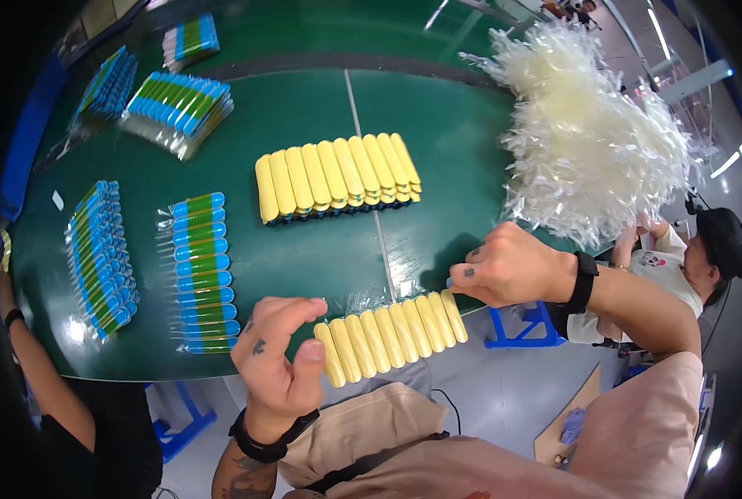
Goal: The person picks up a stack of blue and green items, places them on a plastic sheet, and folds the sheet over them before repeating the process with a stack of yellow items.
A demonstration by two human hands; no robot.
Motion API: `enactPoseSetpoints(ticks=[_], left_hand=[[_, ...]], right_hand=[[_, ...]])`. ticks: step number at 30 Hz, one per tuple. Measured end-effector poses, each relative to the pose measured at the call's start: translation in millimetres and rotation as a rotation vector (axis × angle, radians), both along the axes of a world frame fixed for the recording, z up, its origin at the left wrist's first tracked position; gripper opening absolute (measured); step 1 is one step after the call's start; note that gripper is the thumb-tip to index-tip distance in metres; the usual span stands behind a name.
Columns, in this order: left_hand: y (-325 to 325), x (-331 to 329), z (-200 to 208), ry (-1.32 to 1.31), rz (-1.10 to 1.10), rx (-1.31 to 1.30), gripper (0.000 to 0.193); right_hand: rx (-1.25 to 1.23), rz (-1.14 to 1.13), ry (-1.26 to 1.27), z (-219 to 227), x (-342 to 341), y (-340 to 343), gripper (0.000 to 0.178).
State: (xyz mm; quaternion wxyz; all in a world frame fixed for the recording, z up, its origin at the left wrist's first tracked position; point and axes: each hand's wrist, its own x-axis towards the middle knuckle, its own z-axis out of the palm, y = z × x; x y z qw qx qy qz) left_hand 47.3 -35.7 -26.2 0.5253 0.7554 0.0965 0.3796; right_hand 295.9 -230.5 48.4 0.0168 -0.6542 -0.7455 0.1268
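Two hands frame a row of yellow tubes (pixel 392 334) that lies at the near edge of the green table (pixel 304 249), just below the middle of the frame. The row's long axis runs from lower left to upper right, while each tube in it points roughly away from the person.

The left hand (pixel 279 358) sits at the row's lower-left end, fingers curled and thumb up, half open; its thumb is touching or just beside the end tube, and I cannot tell which. The right hand (pixel 508 270) is at the upper-right end, closed in a pinch on the last tube or its clear wrapper. Both hands are about equally near, one at each end.

The row partly overhangs the table edge toward the person's lap, so there is little support below it. Open green surface lies above it, up to a second yellow row (pixel 338 176) in the centre of the frame. Blue-and-green tubes in clear sleeves (pixel 200 274) lie well to the left, with more stacks (pixel 180 108) at upper left. A heap of clear plastic sleeves (pixel 587 141) fills the upper right. Another person (pixel 687 266) sits at the right edge.
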Motion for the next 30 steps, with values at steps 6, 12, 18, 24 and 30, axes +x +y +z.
enactPoseSetpoints(ticks=[6,12,18,24,30], left_hand=[[-4,-6,33,0.253,-0.274,0.421,0.056],[7,-9,18,0.176,-0.216,0.369,0.042],[5,8,4,0.162,-0.103,0.046,0.021],[-9,2,-2,0.074,-0.025,-0.048,0.022],[-1,3,5,0.141,-0.145,-0.187,0.023]], right_hand=[[0.141,-0.215,-0.083,-1,11,-19,0.018],[0.241,-0.188,-0.148,23,-32,31,0.039],[-0.125,-0.24,0.223,39,-99,96,0.038],[-0.145,-0.199,0.253,11,-86,109,0.015],[-0.319,-0.234,0.409,38,-93,125,0.018]])
